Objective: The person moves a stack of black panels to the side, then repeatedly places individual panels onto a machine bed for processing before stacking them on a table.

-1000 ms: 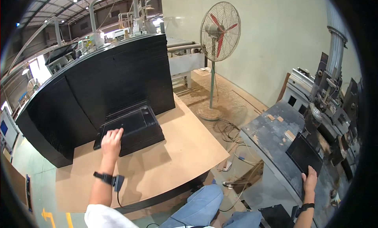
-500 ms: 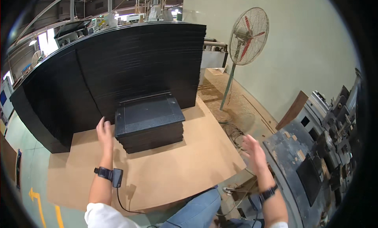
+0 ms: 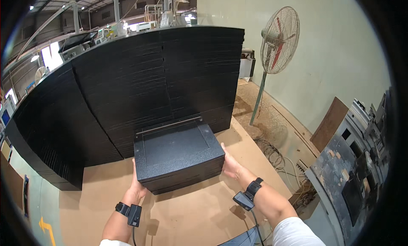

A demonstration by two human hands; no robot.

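A short stack of black rectangular panels (image 3: pixel 178 146) sits on the tan board, close in front of the tall black stacks. Its top panel has a thin inset outline and a small mark near a corner. My left hand (image 3: pixel 137 182) presses against the stack's left side near the front corner. On the opposite side my right hand (image 3: pixel 230 165) bears on the right end near the front. The stack is gripped between both hands; some fingers are hidden against its sides and underside. Each wrist wears a black strap with a small cabled device.
Tall black stacks of panels (image 3: pixel 127 88) form a wall behind. Under everything lies a tan board (image 3: pixel 187 216). A pedestal fan (image 3: pixel 278 39) stands at the far right near a pale wall. Cables (image 3: pixel 272 154) lie on the floor, beside a machine with a worn table (image 3: pixel 335 165).
Both hands were apart from the short stack; they have come in against its left and right sides. The view has shifted, with the stack appearing larger and lower.
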